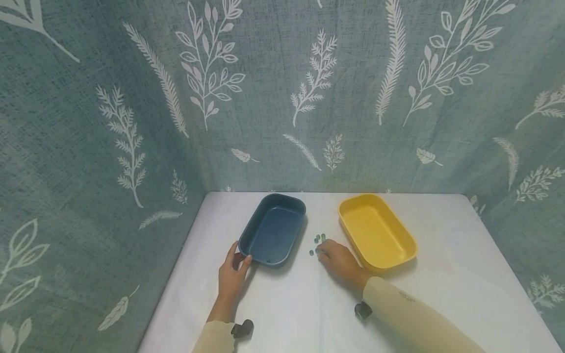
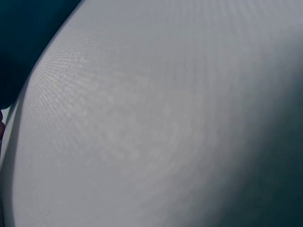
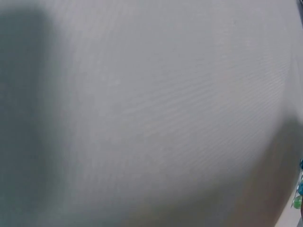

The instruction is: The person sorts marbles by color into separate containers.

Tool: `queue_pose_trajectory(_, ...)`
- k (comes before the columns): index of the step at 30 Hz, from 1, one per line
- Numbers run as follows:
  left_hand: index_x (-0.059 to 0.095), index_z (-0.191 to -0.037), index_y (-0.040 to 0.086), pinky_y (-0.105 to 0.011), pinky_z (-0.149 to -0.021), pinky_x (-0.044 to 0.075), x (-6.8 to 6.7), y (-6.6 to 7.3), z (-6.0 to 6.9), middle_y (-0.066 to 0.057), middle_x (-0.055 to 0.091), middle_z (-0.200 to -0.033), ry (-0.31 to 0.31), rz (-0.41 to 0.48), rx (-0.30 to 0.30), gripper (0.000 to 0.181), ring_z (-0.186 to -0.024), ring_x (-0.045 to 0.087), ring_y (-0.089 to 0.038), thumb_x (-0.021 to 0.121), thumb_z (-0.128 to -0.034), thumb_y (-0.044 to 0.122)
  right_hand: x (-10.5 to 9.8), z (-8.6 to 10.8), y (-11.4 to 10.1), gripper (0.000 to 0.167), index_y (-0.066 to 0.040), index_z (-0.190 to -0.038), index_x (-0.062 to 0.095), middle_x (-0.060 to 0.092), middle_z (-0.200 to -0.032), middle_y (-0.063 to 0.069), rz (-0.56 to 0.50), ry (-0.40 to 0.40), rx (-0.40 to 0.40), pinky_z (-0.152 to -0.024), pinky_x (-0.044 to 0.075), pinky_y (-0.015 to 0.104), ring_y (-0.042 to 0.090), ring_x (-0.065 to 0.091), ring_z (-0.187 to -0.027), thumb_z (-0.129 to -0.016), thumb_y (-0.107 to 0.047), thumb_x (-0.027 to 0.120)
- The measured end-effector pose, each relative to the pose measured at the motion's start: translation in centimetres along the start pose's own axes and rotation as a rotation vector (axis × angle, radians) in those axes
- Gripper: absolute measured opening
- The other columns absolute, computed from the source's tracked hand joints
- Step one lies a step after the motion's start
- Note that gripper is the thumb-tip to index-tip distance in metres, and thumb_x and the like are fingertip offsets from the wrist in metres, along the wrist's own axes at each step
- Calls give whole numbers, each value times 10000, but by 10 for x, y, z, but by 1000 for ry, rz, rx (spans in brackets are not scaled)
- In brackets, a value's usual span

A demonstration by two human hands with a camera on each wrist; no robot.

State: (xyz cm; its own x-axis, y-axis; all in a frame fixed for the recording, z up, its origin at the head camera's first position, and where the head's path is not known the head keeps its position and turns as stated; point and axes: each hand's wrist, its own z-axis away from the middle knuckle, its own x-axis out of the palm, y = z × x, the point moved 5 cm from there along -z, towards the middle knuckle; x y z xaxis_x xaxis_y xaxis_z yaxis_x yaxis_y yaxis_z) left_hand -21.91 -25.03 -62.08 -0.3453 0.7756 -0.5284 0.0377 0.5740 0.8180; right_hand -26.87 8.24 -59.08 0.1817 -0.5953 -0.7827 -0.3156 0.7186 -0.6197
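Note:
In the head view a dark blue tray (image 1: 274, 230) stands left of centre, and my left hand (image 1: 231, 277) grips its near left corner, thumb and fingers at the rim. The tray's side (image 2: 28, 42) fills the upper left corner of the left wrist view. My right hand (image 1: 342, 262) is low over the table with bent fingers at a small group of blue and green beads (image 1: 316, 240); whether it pinches one is hidden. At the right wrist view's right edge, a green bead (image 3: 297, 202) and blue ones show partly.
A yellow tray (image 1: 375, 233) stands on the right, close beside my right hand and forearm. White cloth covers the table (image 1: 291, 304). Patterned green curtains (image 1: 265, 98) hang behind and at both sides. A dark speck lies inside the blue tray's near end.

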Motion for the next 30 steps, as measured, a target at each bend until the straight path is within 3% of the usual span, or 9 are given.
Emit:
queue_pose_trajectory(6,368,-1498,177,-558,-1077,322,0,0,1,-135,665,-1186,2,-16,-13,685,-1229,533,-363,670,-924,397,1,-2,-7,230,-121,-1161,674,641,-1186,14,-19,10,-31,-1029,429,380,216,570,-1192,-942,-182,643)
queue_pose_trajectory(13,374,-1494,184,-546,-1082,323,0,0,1,-133,666,-1180,8,-14,-20,680,-1231,533,-355,677,-921,390,2,-10,-22,171,-113,-1105,687,665,-1177,50,-51,67,-124,-1077,369,437,293,524,-1254,-949,-164,639)
queue_pose_trajectory(15,372,-1494,185,-547,-1084,319,0,0,2,-130,667,-1177,6,-12,-19,680,-1228,535,-352,676,-921,390,4,-13,-26,170,-119,-1102,692,683,-1138,27,-52,77,-137,-1063,386,443,278,558,-1214,-948,-173,645)
queue_pose_trajectory(18,377,-1493,189,-550,-1089,308,0,0,2,-128,671,-1168,6,1,-17,679,-1225,538,-350,677,-920,394,6,-16,-30,170,-128,-1093,693,685,-1062,-11,-48,100,-145,-933,481,429,213,645,-992,-936,-190,668)
queue_pose_trajectory(22,385,-1490,200,-557,-1089,303,1,0,1,-122,676,-1162,9,0,-16,672,-1229,534,-349,676,-918,401,10,-18,-32,189,-146,-1107,686,661,-1033,-53,-40,113,-108,-750,482,348,89,573,-768,-934,-221,672)
queue_pose_trajectory(30,388,-1488,196,-543,-1088,314,0,-1,0,-125,678,-1154,12,-6,-12,674,-1206,553,-347,681,-916,397,8,-18,-40,200,-128,-1117,685,659,-1051,-29,-132,128,-55,-735,491,312,86,566,-785,-936,-211,671)
